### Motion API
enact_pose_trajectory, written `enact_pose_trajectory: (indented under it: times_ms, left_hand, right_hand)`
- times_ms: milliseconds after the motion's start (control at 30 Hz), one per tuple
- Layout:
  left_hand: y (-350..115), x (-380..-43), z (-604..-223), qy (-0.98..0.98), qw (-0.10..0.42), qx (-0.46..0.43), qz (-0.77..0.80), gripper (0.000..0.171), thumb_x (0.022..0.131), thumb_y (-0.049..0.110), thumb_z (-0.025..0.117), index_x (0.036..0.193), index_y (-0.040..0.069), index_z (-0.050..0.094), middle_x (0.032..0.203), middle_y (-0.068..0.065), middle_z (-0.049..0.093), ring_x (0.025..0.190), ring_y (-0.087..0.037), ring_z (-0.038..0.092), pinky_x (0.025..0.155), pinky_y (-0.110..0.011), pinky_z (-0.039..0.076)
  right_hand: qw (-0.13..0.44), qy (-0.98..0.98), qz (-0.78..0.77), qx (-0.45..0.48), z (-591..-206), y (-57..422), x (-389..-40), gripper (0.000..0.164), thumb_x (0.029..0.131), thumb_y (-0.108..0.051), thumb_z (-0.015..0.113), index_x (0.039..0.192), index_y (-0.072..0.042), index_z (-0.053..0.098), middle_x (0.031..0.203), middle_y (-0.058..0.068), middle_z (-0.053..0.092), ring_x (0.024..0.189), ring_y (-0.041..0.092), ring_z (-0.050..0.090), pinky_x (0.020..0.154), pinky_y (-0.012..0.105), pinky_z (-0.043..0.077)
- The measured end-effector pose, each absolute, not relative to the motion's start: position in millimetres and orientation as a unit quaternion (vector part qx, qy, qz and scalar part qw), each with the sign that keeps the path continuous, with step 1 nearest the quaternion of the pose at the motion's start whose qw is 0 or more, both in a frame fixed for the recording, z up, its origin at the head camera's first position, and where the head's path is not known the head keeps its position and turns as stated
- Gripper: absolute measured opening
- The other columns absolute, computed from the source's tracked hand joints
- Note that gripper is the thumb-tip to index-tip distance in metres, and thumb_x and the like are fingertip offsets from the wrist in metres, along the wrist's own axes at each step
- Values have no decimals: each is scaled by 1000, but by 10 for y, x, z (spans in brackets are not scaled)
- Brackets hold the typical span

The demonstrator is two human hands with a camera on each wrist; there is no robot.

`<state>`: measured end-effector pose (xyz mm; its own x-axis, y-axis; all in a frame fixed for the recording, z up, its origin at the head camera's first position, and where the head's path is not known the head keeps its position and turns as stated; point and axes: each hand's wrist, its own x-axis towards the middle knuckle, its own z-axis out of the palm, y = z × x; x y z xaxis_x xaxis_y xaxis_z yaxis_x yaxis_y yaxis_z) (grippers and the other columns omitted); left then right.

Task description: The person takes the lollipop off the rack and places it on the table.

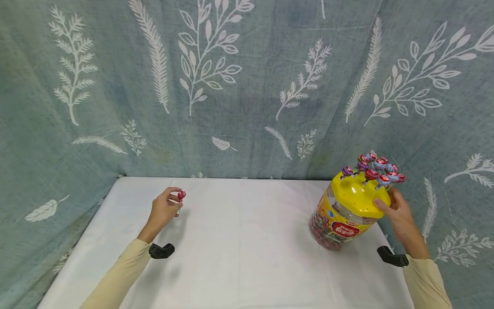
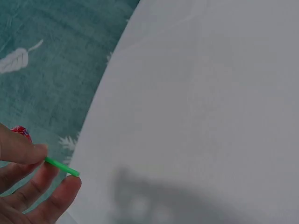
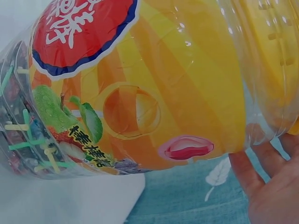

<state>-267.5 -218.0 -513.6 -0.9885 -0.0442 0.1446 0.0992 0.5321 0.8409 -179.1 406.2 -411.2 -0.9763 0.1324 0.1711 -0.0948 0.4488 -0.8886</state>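
Note:
My left hand (image 1: pixel 164 208) pinches a lollipop (image 1: pixel 181 195) above the left part of the table. Its wrapper is red, and a green stick (image 2: pixel 62 167) sticks out between the fingers in the left wrist view. On the right, a large clear candy jar (image 1: pixel 343 227) with a yellow lid (image 1: pixel 360 197) leans to the right in the head view. My right hand (image 1: pixel 399 216) grips it at the top, thumb on the lid and fingers round the far side. Several wrapped lollipops (image 1: pixel 371 174) stand upright in the lid. Through the jar's wall, loose lollipops (image 3: pixel 32 135) show at its bottom.
A white cloth covers the table (image 1: pixel 239 240). A green-grey curtain (image 1: pixel 247 141) with white leaf prints hangs behind it and along both sides. Black wrist cameras (image 1: pixel 161 251) sit at both sleeve cuffs.

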Motion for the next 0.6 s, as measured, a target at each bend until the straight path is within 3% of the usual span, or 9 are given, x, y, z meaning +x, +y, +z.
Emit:
enact_pose_trajectory:
  times_ms: [300,600]
  left_hand:
    - [-2431,-2739,-5377,-901,34,33,-432,46,82,-4,63,126,0,50,93,-22,61,62,-21,62,46,-29,52]
    - [-2561,-2671,-5593,-912,4,58,-406,44,79,-5,61,121,-3,52,86,-19,59,48,-14,54,43,-29,47]
  right_hand:
    - [103,-844,525,-24,-4106,4011,-1795,67,96,-25,55,148,-4,18,128,1,40,103,2,45,79,5,40]
    - [111,-844,524,-12,-4128,4048,-1802,63,97,-22,55,148,-5,21,123,-11,41,103,2,46,79,5,40]
